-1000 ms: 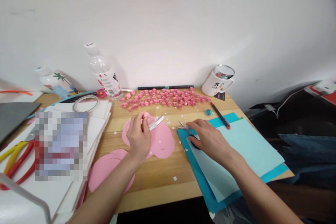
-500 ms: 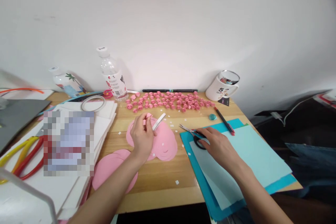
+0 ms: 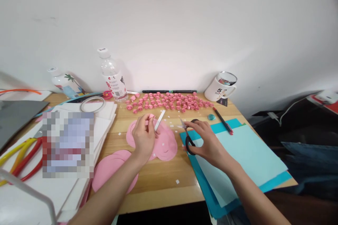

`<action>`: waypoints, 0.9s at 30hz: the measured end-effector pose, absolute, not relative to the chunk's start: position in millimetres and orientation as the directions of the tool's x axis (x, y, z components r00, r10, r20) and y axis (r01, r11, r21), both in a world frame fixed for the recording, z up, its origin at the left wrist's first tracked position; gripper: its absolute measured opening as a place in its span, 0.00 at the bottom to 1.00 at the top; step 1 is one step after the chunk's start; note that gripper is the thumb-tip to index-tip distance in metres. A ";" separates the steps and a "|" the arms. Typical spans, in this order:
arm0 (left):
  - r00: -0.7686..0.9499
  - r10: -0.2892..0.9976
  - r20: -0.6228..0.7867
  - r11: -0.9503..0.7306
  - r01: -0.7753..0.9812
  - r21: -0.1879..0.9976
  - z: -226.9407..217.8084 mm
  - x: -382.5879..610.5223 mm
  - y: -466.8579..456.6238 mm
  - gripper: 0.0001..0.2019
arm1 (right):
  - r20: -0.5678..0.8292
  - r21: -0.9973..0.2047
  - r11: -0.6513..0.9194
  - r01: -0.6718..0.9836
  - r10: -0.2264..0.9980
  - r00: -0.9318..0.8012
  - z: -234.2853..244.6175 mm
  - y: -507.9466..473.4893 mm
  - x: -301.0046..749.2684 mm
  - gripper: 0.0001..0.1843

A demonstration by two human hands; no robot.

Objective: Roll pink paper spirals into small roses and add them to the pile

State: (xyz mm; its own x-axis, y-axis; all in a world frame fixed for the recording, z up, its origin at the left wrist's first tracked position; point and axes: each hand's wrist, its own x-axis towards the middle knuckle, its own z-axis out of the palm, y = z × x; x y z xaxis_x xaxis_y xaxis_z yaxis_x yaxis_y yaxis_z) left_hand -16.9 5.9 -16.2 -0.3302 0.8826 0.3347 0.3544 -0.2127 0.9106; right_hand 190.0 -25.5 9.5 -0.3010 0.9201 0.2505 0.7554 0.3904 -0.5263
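My left hand (image 3: 144, 135) is closed in a pinch above a pile of pink paper circles (image 3: 169, 144). Between its fingers are a narrow white strip (image 3: 159, 119), its free end pointing up and away, and a small pink paper piece (image 3: 151, 116) at the fingertips. My right hand (image 3: 207, 140) grips a pair of black-handled scissors (image 3: 188, 139) over the left edge of the blue paper. Their blades look slightly smeared by motion and point away from me. Rows of small pink paper rolls (image 3: 169, 101) lie behind both hands.
Light-blue and blue sheets (image 3: 237, 154) cover the right side, with a pen (image 3: 223, 121) at their back edge. A mug (image 3: 221, 86) and a plastic bottle (image 3: 113, 75) stand near the wall. White papers (image 3: 102, 123) and red-and-yellow-handled scissors (image 3: 23, 154) are at left.
My right hand has lifted the scissors off the blue paper and brought them left, their blades turning to point more away from me. My left hand stays nearly in place with the strip.
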 end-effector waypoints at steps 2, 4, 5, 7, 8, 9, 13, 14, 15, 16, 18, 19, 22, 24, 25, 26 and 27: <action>-0.314 0.882 0.353 -0.229 0.370 0.901 -15.0 -15.7 4.5 0.07 | 0.277 -0.472 0.426 0.772 0.903 -0.329 12.6 -24.2 175.8 0.30; -0.294 0.883 0.366 -0.235 0.399 0.886 -14.1 -15.4 3.5 0.08 | 0.299 -0.419 0.455 0.786 0.886 -0.354 13.9 -22.2 163.6 0.29; -0.288 0.883 0.372 -0.233 0.419 0.878 -13.9 -15.6 3.3 0.08 | 0.307 -0.394 0.465 0.793 0.880 -0.363 14.2 -21.2 158.7 0.30; -0.280 0.878 0.388 -0.232 0.459 0.857 -13.9 -16.5 3.3 0.08 | 0.321 -0.359 0.472 0.805 0.873 -0.368 14.7 -19.2 151.0 0.30; -0.274 0.876 0.397 -0.236 0.474 0.848 -14.0 -17.1 3.3 0.08 | 0.325 -0.348 0.468 0.812 0.873 -0.364 15.2 -18.4 148.2 0.30; -0.267 0.875 0.404 -0.241 0.483 0.842 -14.2 -17.6 3.4 0.08 | 0.327 -0.339 0.463 0.819 0.874 -0.359 15.8 -17.8 145.9 0.30; -0.223 0.884 0.411 -0.270 0.474 0.838 -15.5 -17.9 2.7 0.07 | 0.311 -0.290 0.455 0.842 0.877 -0.366 18.8 -16.4 141.1 0.30; -0.214 0.885 0.414 -0.278 0.471 0.837 -15.9 -17.6 2.4 0.07 | 0.309 -0.275 0.456 0.846 0.876 -0.371 19.2 -16.2 140.8 0.30; -0.208 0.884 0.418 -0.285 0.469 0.836 -16.3 -17.3 2.2 0.07 | 0.311 -0.262 0.457 0.850 0.874 -0.374 19.3 -16.1 140.7 0.30; -0.204 0.883 0.423 -0.291 0.469 0.834 -16.6 -17.1 2.0 0.07 | 0.314 -0.252 0.456 0.853 0.873 -0.374 19.2 -16.0 140.8 0.30; -0.198 0.879 0.434 -0.303 0.472 0.828 -16.9 -16.9 1.7 0.07 | 0.319 -0.240 0.455 0.858 0.871 -0.372 18.2 -15.8 141.6 0.29; -0.195 0.876 0.441 -0.307 0.478 0.823 -16.9 -17.0 1.5 0.07 | 0.321 -0.235 0.453 0.860 0.871 -0.371 17.6 -15.7 142.1 0.29; -0.189 0.871 0.454 -0.314 0.498 0.809 -16.1 -17.2 1.0 0.07 | 0.328 -0.208 0.451 0.868 0.868 -0.373 15.5 -15.6 143.8 0.28; -0.193 0.876 0.442 -0.306 0.488 0.818 -15.8 -17.0 0.7 0.07 | 0.336 -0.182 0.450 0.874 0.864 -0.375 14.9 -15.8 144.8 0.27; -0.194 0.880 0.434 -0.302 0.479 0.825 -16.0 -16.9 0.6 0.07 | 0.338 -0.171 0.449 0.877 0.863 -0.376 14.9 -16.0 145.2 0.27; -0.194 0.883 0.428 -0.299 0.470 0.831 -16.2 -16.6 0.6 0.07 | 0.338 -0.161 0.446 0.880 0.863 -0.376 15.1 -16.3 145.6 0.27; -0.195 0.884 0.424 -0.298 0.464 0.834 -16.7 -16.5 0.8 0.07 | 0.336 -0.154 0.442 0.883 0.864 -0.374 15.5 -16.6 146.0 0.27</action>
State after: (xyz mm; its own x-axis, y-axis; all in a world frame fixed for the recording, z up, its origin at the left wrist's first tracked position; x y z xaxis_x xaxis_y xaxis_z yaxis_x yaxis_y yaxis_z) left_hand -16.5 0.8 -16.7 -0.1953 0.8843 0.4241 0.4640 -0.2976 0.8344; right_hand 146.0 -16.6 15.5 -0.3743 0.8643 0.3359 0.8834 0.4425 -0.1542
